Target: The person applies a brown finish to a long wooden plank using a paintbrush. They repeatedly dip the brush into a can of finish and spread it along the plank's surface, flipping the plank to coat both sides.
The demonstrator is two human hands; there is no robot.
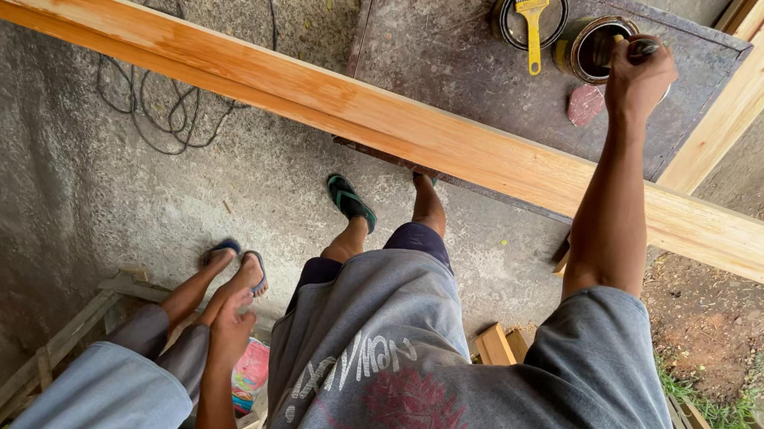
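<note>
Grey board on concrete floor

I see a board (448,43) far right bearing two cans (597,47), a yellow brush (534,10) across the left one, a red pad (585,105); cables (157,100) left on the floor (53,186).

One camera, mounted on my head, looks steeply down along my torso to the concrete floor (101,203). My shirt (475,400) fills the near foreground. The plank (366,116) crosses mid-frame; the metal bench (448,43) lies beyond it, at arm's reach. No second view exists, so nothing overlaps.

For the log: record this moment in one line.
right hand: grips dark handle at open can | left hand: beside legs
</note>
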